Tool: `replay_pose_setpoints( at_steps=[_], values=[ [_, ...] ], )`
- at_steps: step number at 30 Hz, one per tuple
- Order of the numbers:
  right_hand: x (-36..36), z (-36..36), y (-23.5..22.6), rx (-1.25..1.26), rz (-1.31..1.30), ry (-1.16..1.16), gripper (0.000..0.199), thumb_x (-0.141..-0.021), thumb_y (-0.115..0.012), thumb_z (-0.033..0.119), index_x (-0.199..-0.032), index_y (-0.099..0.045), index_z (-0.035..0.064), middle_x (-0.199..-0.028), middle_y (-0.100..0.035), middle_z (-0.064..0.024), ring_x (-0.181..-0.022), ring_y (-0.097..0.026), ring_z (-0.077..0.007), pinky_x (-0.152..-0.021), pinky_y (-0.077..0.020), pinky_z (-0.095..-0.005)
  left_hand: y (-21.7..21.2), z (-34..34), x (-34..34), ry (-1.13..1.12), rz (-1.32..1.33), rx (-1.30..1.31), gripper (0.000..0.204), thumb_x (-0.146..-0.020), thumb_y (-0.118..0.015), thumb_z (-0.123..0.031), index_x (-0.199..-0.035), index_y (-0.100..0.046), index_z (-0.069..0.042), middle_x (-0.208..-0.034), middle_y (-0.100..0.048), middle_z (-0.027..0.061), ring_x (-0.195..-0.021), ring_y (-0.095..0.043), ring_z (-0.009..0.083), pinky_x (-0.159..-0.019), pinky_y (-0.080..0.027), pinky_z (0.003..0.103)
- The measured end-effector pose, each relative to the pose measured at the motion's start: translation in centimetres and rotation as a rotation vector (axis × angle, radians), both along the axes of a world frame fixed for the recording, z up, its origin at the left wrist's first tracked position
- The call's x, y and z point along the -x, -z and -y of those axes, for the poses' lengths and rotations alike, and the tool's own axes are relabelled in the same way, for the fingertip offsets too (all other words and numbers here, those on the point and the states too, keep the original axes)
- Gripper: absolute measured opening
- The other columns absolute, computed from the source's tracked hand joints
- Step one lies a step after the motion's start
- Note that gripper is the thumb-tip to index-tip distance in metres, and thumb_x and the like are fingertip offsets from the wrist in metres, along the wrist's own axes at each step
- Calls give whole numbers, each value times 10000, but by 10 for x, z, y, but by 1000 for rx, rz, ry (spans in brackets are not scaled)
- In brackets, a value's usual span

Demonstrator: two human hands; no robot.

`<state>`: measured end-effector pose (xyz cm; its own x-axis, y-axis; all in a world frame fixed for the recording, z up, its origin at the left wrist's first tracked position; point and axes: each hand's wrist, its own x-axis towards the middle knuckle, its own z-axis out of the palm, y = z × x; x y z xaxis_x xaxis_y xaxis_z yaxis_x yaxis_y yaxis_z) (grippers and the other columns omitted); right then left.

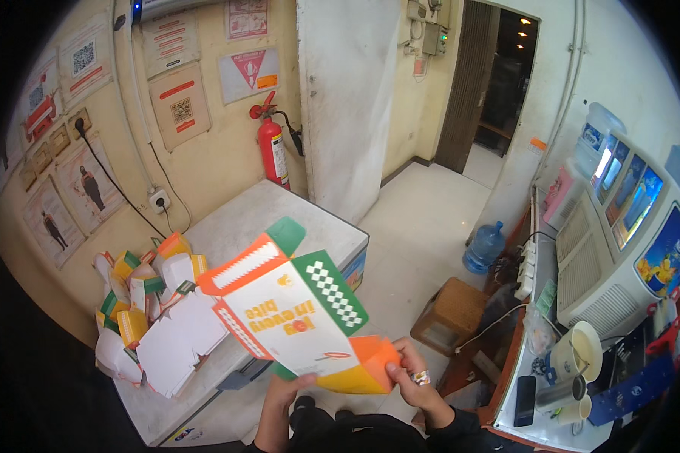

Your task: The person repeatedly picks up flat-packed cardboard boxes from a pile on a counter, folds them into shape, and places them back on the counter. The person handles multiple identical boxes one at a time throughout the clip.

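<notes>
Between my two hands is a partly folded cardboard food box (291, 302), white in the middle with orange, green and yellow flaps. My right hand (415, 381), with a colourful band on a finger, pinches the orange and yellow corner, where the side is bent up. At the near edge my left hand (289, 389) grips the card by its lower left part, the fingers partly hidden beneath it. The far flaps spread out flat. To the left, a stack of flat white cardboard sheets (177, 343) lies on the white-topped counter (272, 211), beside a pile of folded boxes (132, 325).
A red fire extinguisher (273, 147) stands behind the counter. On the right are a blue water bottle (485, 245), a brown stool (449, 317) and a side table with a phone (524, 400), cups (574, 411) and a large grey appliance (604, 264).
</notes>
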<state>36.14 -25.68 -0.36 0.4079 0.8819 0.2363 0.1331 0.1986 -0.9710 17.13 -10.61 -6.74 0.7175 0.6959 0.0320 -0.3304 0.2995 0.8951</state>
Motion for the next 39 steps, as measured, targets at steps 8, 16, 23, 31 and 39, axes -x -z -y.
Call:
replay_pose_setpoints(
  at_steps=[8,16,23,31,39],
  values=[
    [15,-39,-12,-173,273,382,49,-834,-558,51,-859,-564,9,-703,-580,-55,-603,-514,-93,-540,-416,-230,-19,-45,8,-19,75,81,483,-785,-647,-102,-1219,-456,-8,-1139,-554,76,-1073,-511,186,-933,-385,333],
    [42,-73,-34,-472,1016,410,217,-649,-605,-12,-852,-591,61,-883,-633,-120,-759,-635,-276,-621,-517,-331,-26,-107,-11,431,-77,301,424,-832,-611,-115,-1218,-465,-16,-1160,-547,79,-1073,-524,171,-914,-407,312],
    [70,-82,-39,-247,1084,447,172,-745,-566,31,-906,-534,81,-939,-651,-61,-913,-595,-252,-874,-435,-421,-12,-130,-16,598,20,359,372,-852,-606,-144,-1187,-503,-18,-1138,-564,62,-1048,-531,136,-895,-408,281],
    [96,-97,-26,-49,547,516,59,-861,-487,18,-899,-457,-15,-950,-518,-156,-864,-537,-186,-809,-416,-299,-18,-142,9,578,107,91,347,-877,-578,-130,-1181,-473,0,-1087,-567,47,-1014,-524,115,-855,-429,270],
    [104,-115,-20,-118,494,459,127,-856,-456,-64,-959,-426,4,-1000,-539,-172,-892,-545,-190,-760,-433,-287,-24,-150,31,393,124,-115,364,-884,-564,-126,-1198,-460,26,-1107,-560,69,-1015,-523,128,-869,-421,276]
  ],
)
